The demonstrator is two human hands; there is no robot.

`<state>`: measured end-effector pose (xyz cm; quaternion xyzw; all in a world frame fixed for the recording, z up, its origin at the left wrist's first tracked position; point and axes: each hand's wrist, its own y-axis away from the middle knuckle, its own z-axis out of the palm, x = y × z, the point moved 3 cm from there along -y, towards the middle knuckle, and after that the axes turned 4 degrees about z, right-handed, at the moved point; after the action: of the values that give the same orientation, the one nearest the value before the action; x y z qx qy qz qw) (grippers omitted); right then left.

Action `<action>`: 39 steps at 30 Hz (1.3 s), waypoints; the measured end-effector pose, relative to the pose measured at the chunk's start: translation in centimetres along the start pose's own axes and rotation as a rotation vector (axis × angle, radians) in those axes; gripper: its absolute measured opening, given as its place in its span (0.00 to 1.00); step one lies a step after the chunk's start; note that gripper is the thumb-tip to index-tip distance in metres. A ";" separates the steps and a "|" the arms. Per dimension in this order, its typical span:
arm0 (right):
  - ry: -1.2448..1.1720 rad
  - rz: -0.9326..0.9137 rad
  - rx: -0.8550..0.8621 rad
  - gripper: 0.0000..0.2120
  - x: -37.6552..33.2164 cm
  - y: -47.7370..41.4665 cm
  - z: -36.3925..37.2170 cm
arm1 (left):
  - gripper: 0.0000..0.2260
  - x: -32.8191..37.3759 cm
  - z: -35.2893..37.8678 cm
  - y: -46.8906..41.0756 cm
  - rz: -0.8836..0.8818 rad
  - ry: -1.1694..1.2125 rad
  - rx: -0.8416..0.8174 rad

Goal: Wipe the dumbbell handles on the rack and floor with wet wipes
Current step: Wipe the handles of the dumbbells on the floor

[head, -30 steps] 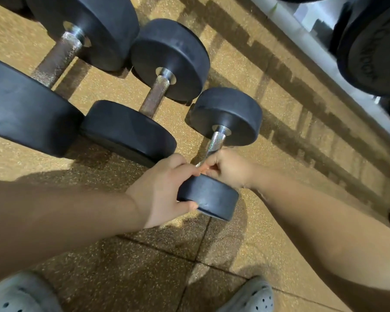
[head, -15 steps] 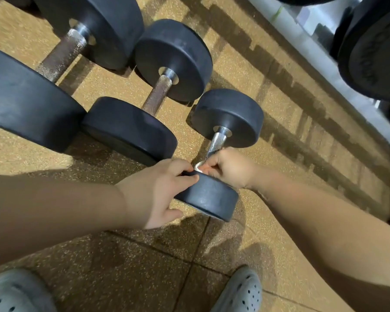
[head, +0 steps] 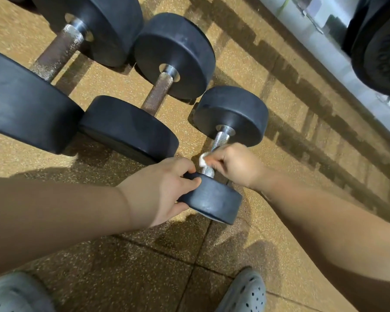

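Observation:
A small black dumbbell [head: 231, 114] lies on the speckled rubber floor, its shiny metal handle [head: 221, 140] pointing toward me. My left hand [head: 164, 190] grips the rim of its near head [head: 214, 203]. My right hand [head: 236, 165] is wrapped round the handle's middle with a white wet wipe [head: 203, 159] pinched against the metal. A short bare stretch of handle shows between my right hand and the near head. Only a corner of the wipe sticks out on the left of my fingers.
A medium dumbbell [head: 173, 55] with a rusty handle lies just left, a larger one [head: 27, 106] further left. Rack dumbbells [head: 378, 46] and a grey rack rail [head: 324, 52] fill the top right. My two grey clogs [head: 243, 293] stand at the bottom.
My right hand has slid with the wipe up the handle, away from the near head, uncovering a short piece of metal. My left hand keeps its grip on the near head.

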<state>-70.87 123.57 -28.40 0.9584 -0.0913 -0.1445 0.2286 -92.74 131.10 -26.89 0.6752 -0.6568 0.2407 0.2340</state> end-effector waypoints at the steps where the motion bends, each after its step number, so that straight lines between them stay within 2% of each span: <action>1: 0.064 0.062 0.069 0.07 0.7 -0.9 -0.4 | 0.24 0.1 0.0 0.0 0.009 -0.005 0.017; 3: 0.097 0.269 0.170 0.11 1.8 -2.5 -1.3 | 0.25 0.1 0.2 0.2 0.019 0.003 0.026; 5: 0.050 0.375 0.188 0.12 2.1 -3.0 -1.7 | 0.27 0.0 0.6 0.6 0.044 -0.014 0.023; 7: 0.021 0.323 0.138 0.10 1.1 -2.0 -1.5 | 0.28 0.0 0.6 0.7 0.079 -0.035 0.013; 11: 0.073 0.115 -0.193 0.08 -1.5 0.3 -0.6 | 0.29 -0.3 -0.1 0.1 0.194 -0.164 -0.039; 12: 0.111 0.112 -0.211 0.07 -1.3 0.2 -0.8 | 0.29 0.0 -0.3 -0.1 0.196 -0.175 -0.058; 14: 0.164 0.195 -0.106 0.09 0.3 -1.0 -1.6 | 0.30 1.1 -0.2 -0.9 0.189 -0.197 -0.141; 16: 0.125 0.326 0.010 0.14 1.8 -1.9 -2.3 | 0.34 2.0 0.4 -1.5 0.168 -0.243 -0.288; 18: 0.083 0.392 0.064 0.14 2.3 -1.9 -1.8 | 0.39 3.1 0.3 -2.3 0.186 -0.323 -0.346; 20: 0.095 0.370 0.015 0.12 2.0 -0.9 -1.1 | 0.40 3.8 0.9 -2.9 0.222 -0.387 -0.330; 23: 0.079 0.200 -0.181 0.11 0.5 1.1 -0.4 | 0.39 4.9 1.6 -3.3 0.262 -0.475 -0.261; 25: 0.123 0.118 -0.251 0.09 0.7 1.7 -0.4 | 0.36 5.6 1.8 -3.7 0.318 -0.512 -0.249; 27: 0.131 0.180 -0.139 0.08 2.3 1.5 -0.6 | 0.35 6.1 1.5 -4.1 0.338 -0.507 -0.255; 30: 0.023 0.267 0.178 0.11 4.2 2.0 -0.4 | 0.36 6.1 1.3 -4.1 0.340 -0.516 -0.281; 32: -0.179 0.267 0.172 0.09 3.8 2.9 0.6 | 0.36 5.8 1.1 -3.8 0.341 -0.515 -0.240; 34: -0.403 0.311 0.048 0.06 3.2 3.8 1.5 | 0.36 5.3 0.9 -3.4 0.319 -0.476 -0.233; 36: -0.497 0.300 -0.007 0.06 3.3 3.7 1.7 | 0.36 4.9 0.7 -3.4 0.283 -0.423 -0.245; 39: -0.468 0.325 0.171 0.06 4.6 1.8 1.1 | 0.33 4.7 0.3 -3.4 0.247 -0.405 -0.148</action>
<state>-67.05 120.44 -29.60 0.8877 -0.3055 -0.3148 0.1401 -89.24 127.31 -24.14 0.6054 -0.7836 0.0785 0.1151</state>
